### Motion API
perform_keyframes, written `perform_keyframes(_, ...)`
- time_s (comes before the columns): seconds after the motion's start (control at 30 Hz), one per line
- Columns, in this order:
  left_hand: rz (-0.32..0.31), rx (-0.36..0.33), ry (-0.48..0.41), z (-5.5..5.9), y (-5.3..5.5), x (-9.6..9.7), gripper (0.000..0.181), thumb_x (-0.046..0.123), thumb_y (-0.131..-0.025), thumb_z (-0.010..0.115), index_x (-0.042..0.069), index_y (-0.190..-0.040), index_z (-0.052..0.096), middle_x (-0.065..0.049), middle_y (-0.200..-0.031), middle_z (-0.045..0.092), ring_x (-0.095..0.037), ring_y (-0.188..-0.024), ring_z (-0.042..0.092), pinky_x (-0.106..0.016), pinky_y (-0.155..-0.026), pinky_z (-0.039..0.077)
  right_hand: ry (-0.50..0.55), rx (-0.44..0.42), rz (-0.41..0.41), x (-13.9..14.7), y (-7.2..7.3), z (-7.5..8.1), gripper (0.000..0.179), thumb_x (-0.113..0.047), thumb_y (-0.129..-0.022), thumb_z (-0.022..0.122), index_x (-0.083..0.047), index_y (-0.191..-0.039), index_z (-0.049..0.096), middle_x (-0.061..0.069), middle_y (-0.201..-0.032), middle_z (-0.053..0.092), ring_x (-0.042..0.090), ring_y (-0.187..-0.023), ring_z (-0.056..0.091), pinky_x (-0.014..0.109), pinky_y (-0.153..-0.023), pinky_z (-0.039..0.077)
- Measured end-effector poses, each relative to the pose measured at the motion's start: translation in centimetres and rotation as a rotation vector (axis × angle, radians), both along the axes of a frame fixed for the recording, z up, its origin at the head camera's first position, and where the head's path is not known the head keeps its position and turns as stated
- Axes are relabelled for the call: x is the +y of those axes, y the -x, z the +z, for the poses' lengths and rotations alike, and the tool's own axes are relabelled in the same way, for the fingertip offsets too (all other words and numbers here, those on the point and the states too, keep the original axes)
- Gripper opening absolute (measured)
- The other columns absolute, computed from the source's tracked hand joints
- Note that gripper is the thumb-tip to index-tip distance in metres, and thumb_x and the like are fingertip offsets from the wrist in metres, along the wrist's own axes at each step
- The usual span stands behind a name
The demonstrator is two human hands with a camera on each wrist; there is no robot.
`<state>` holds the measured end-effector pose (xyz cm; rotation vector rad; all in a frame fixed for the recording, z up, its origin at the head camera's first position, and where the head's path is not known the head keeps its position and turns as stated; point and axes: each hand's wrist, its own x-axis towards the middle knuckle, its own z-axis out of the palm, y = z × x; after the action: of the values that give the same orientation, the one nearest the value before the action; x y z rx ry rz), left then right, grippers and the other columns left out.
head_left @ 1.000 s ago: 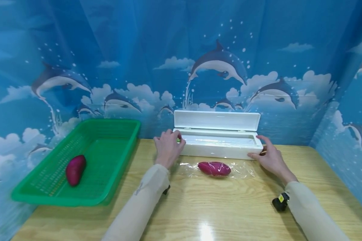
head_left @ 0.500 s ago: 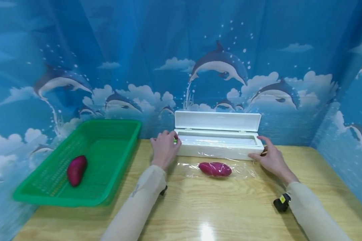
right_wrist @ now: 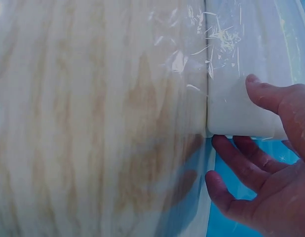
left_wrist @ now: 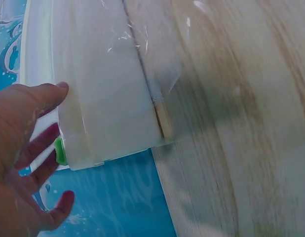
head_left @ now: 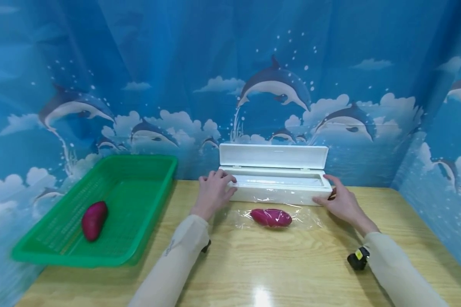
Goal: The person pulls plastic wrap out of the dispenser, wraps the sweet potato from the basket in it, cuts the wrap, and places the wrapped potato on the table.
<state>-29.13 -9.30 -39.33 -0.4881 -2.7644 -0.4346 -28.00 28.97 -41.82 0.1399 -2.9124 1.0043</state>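
Note:
A white cling film dispenser box stands at the back of the table with its lid up and a roll inside. Film runs down its front to a purple sweet potato lying on the film. My left hand is at the box's left end, thumb at the top edge, fingers spread beside a small green slider. At the opposite end, my right hand grips the box, its thumb on the front face and fingers around the end.
A green plastic basket stands on the left with another purple sweet potato in it. Behind the wooden table hangs a blue dolphin-print curtain.
My left hand first drew a little left, then came back over the box's left end with its fingers spread wider. My right hand keeps its grip, and the sweet potato stays in place.

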Motion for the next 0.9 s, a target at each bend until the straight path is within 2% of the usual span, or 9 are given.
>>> perform_keyframes(0.1, -0.027, 0.053, -0.016, -0.1, 0.0, 0.0, 0.014, 0.030, -0.095, 0.074, 0.024, -0.108, 0.075, -0.002, -0.123, 0.067, -0.026, -0.116, 0.057, -0.055, -0.101, 0.042, -0.009, 0.001, 0.016, 0.0, -0.1, -0.1, 0.101, -0.039, -0.092, 0.076, 0.001, -0.161, 0.015, 0.036, -0.119, 0.062, 0.043, -0.102, 0.067, 0.056, -0.085, 0.056)
perform_keyframes(0.2, -0.058, 0.084, -0.036, 0.1, -0.2, 0.0, 0.010, 0.027, -0.093, 0.076, 0.023, -0.103, 0.075, -0.001, -0.120, 0.069, -0.025, -0.113, 0.058, -0.054, -0.100, 0.042, -0.012, -0.004, 0.038, 0.1, -0.3, -0.2, 0.105, -0.039, -0.091, 0.077, 0.000, -0.162, 0.011, 0.039, -0.127, 0.056, 0.046, -0.106, 0.066, 0.061, -0.090, 0.054)
perform_keyframes(0.27, -0.082, 0.093, -0.049, 0.2, -0.4, -0.1, 0.010, 0.026, -0.092, 0.077, 0.023, -0.100, 0.075, -0.002, -0.118, 0.070, -0.025, -0.112, 0.059, -0.054, -0.099, 0.043, -0.012, -0.018, 0.050, 0.0, -0.5, -0.2, 0.107, -0.041, -0.091, 0.076, -0.001, -0.163, 0.007, 0.040, -0.136, 0.050, 0.048, -0.110, 0.065, 0.064, -0.094, 0.053)
perform_keyframes(0.4, -0.131, 0.069, -0.079, 0.6, -0.9, -0.5, 0.008, 0.025, -0.091, 0.077, 0.022, -0.098, 0.074, -0.003, -0.116, 0.070, -0.025, -0.110, 0.059, -0.054, -0.098, 0.045, 0.002, -0.068, 0.061, 0.0, -1.1, 0.1, 0.107, -0.043, -0.094, 0.071, -0.004, -0.164, 0.001, 0.042, -0.149, 0.033, 0.053, -0.119, 0.058, 0.067, -0.096, 0.050)
perform_keyframes(0.53, -0.171, -0.009, -0.169, 0.9, -1.5, -1.1, 0.007, 0.023, -0.093, 0.076, 0.020, -0.099, 0.074, -0.002, -0.111, 0.070, -0.024, -0.107, 0.061, -0.048, -0.095, 0.050, -0.013, -0.108, 0.087, 0.2, -1.6, 0.6, 0.103, -0.047, -0.099, 0.063, -0.003, -0.163, -0.003, 0.045, -0.153, 0.022, 0.057, -0.124, 0.053, 0.070, -0.097, 0.047)
perform_keyframes(0.7, -0.209, -0.159, -0.333, 1.2, -2.0, -1.8, 0.010, 0.021, -0.095, 0.071, 0.017, -0.104, 0.073, -0.001, -0.112, 0.069, -0.023, -0.111, 0.062, -0.045, -0.098, 0.055, -0.015, -0.146, 0.137, 0.8, -2.0, 1.1, 0.098, -0.051, -0.103, 0.054, -0.002, -0.162, -0.008, 0.047, -0.156, 0.014, 0.062, -0.130, 0.046, 0.073, -0.102, 0.042)
perform_keyframes(0.8, -0.214, -0.225, -0.361, 1.1, -2.2, -2.1, 0.013, 0.023, -0.096, 0.069, 0.017, -0.107, 0.073, -0.001, -0.113, 0.070, -0.021, -0.111, 0.063, -0.045, -0.098, 0.055, 0.007, -0.174, 0.158, 1.0, -2.0, 1.2, 0.097, -0.052, -0.104, 0.050, -0.004, -0.162, -0.011, 0.046, -0.159, 0.009, 0.065, -0.133, 0.041, 0.074, -0.103, 0.041)
perform_keyframes(0.9, -0.228, -0.260, -0.348, 1.0, -2.3, -2.5, 0.014, 0.024, -0.096, 0.069, 0.018, -0.108, 0.073, 0.001, -0.113, 0.071, -0.020, -0.111, 0.064, -0.043, -0.097, 0.055, 0.024, -0.177, 0.177, 1.0, -2.1, 1.4, 0.096, -0.050, -0.104, 0.050, -0.002, -0.161, -0.012, 0.045, -0.160, 0.006, 0.066, -0.133, 0.039, 0.074, -0.103, 0.042)
